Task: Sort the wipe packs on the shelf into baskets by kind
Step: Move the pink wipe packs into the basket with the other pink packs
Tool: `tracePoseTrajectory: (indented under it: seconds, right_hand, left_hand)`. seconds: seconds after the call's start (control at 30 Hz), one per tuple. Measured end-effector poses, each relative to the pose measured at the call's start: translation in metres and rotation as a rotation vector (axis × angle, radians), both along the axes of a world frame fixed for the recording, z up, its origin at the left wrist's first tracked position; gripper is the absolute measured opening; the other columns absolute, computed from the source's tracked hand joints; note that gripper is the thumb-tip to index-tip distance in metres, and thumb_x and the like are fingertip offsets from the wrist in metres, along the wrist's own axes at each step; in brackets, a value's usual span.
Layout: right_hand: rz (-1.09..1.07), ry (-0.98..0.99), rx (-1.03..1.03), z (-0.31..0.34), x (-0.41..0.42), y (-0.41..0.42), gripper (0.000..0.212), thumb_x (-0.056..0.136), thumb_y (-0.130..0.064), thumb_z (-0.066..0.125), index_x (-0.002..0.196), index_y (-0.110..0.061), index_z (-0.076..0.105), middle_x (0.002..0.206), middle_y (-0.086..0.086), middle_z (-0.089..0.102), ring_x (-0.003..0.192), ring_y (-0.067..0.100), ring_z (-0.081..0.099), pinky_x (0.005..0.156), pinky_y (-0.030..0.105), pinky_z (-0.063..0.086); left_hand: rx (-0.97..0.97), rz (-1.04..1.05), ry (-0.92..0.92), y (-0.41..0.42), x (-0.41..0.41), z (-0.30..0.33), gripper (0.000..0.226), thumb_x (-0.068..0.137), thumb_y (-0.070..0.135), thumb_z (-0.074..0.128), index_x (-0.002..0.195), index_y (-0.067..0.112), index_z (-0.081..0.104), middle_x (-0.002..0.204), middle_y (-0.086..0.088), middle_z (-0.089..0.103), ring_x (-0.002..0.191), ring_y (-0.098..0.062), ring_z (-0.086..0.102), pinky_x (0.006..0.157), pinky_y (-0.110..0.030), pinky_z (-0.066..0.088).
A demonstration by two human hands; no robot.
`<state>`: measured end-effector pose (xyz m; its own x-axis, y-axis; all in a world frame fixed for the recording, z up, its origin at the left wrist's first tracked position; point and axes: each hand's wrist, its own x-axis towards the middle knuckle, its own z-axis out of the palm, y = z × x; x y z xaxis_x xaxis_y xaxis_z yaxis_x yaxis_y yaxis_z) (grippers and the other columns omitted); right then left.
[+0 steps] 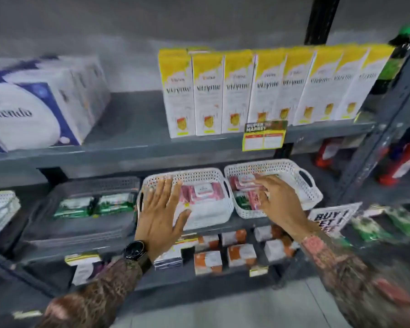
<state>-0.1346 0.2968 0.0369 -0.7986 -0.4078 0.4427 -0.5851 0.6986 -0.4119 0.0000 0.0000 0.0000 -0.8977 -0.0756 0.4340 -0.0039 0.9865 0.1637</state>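
Three baskets stand side by side on the middle shelf. The grey basket on the left holds two green wipe packs. In the middle white basket lies a pink wipe pack. My left hand is flat and open, fingers spread over that basket's left rim. The right white basket holds pink packs and a green pack beneath them. My right hand reaches into this basket, thumb and fingers curled around a pink pack. The view is blurred.
The shelf above carries yellow-and-white cartons and big tissue packs. A yellow price tag hangs from its edge. Small orange-and-white boxes fill the shelf below. A "buy 1" sign and more green packs sit to the right.
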Motion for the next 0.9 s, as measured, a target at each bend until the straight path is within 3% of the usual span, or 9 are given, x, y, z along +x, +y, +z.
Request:
tracePoseTrajectory:
  seconds: [0.17,0.23,0.33,0.4,0.47,0.53,0.63,0.7,0.9]
  right_hand:
    - [-0.121,-0.341,0.211,-0.029,-0.052,0.005,0.055,0.086,-0.007,0.075,0.138,-0.019,0.063,0.143,0.011,0.062,0.121,0.032,0.064,0.100,0.039,0.054]
    - [-0.105,-0.406,0.276,-0.039,-0.074,0.005,0.065,0.084,-0.006,0.077,0.144,-0.020,0.057,0.148,0.010,0.057,0.128,0.031,0.060,0.105,0.039,0.050]
    - [-0.040,-0.506,0.401,-0.049,-0.107,0.006,0.080,0.077,-0.004,0.081,0.148,-0.027,0.053,0.154,0.003,0.051,0.132,0.028,0.056,0.104,0.040,0.051]
    - [0.017,-0.575,0.420,-0.057,-0.120,0.008,0.083,0.074,-0.002,0.083,0.146,-0.032,0.056,0.151,0.003,0.056,0.125,0.026,0.062,0.100,0.037,0.054]
    - [0.060,-0.613,0.386,-0.069,-0.131,0.012,0.082,0.073,-0.004,0.086,0.143,-0.036,0.058,0.145,0.005,0.062,0.102,0.020,0.069,0.092,0.034,0.057]
    - [0.094,-0.599,0.343,-0.081,-0.134,0.014,0.080,0.074,-0.003,0.086,0.142,-0.035,0.059,0.145,0.003,0.061,0.093,0.016,0.066,0.088,0.034,0.057]
    - [0.111,-0.524,0.315,-0.084,-0.128,0.014,0.079,0.074,0.002,0.083,0.141,-0.032,0.059,0.150,0.000,0.056,0.129,0.025,0.059,0.107,0.042,0.050]
    - [0.085,-0.491,0.343,-0.079,-0.121,0.013,0.077,0.078,-0.003,0.081,0.145,-0.030,0.055,0.154,-0.002,0.052,0.138,0.025,0.050,0.112,0.041,0.042]
    - [-0.037,-0.258,0.318,-0.061,-0.097,-0.015,0.081,0.083,-0.020,0.080,0.152,-0.037,0.042,0.155,0.000,0.049,0.134,0.029,0.051,0.095,0.047,0.056]
  left_hand:
    - [-0.033,0.118,-0.215,-0.023,-0.031,-0.059,0.075,0.104,0.059,0.026,0.163,0.014,0.014,0.171,-0.012,0.011,0.159,-0.029,0.007,0.125,-0.033,-0.019]
    - [-0.003,0.149,-0.275,-0.029,-0.038,-0.077,0.079,0.102,0.063,0.018,0.163,0.013,0.011,0.171,-0.010,0.007,0.159,-0.028,0.005,0.126,-0.035,-0.016]
    - [0.085,0.210,-0.369,-0.040,-0.045,-0.100,0.090,0.095,0.072,0.003,0.164,0.015,0.004,0.172,-0.009,0.000,0.159,-0.026,0.000,0.129,-0.047,0.002]
    - [0.122,0.252,-0.384,-0.043,-0.042,-0.109,0.095,0.092,0.076,-0.002,0.164,0.014,0.004,0.172,-0.009,0.003,0.159,-0.027,0.002,0.129,-0.051,0.008]
    - [0.125,0.280,-0.395,-0.042,-0.040,-0.116,0.093,0.094,0.074,0.000,0.163,0.013,0.004,0.172,-0.009,0.003,0.159,-0.027,0.001,0.129,-0.052,0.008]
    - [0.106,0.298,-0.372,-0.037,-0.039,-0.119,0.087,0.098,0.070,0.002,0.163,0.013,0.002,0.171,-0.008,0.002,0.159,-0.026,-0.001,0.129,-0.051,0.006]
    - [0.098,0.309,-0.372,-0.035,-0.043,-0.120,0.084,0.098,0.069,0.002,0.162,0.015,-0.002,0.171,-0.008,-0.001,0.159,-0.025,-0.004,0.130,-0.051,0.005]
    - [0.094,0.311,-0.368,-0.036,-0.043,-0.122,0.084,0.098,0.070,0.000,0.162,0.015,-0.003,0.171,-0.008,-0.002,0.159,-0.024,-0.005,0.130,-0.050,0.005]
    - [0.122,0.258,-0.369,-0.039,-0.040,-0.121,0.087,0.097,0.073,0.003,0.162,0.015,-0.006,0.171,-0.007,-0.007,0.158,-0.023,-0.010,0.130,-0.049,0.002]
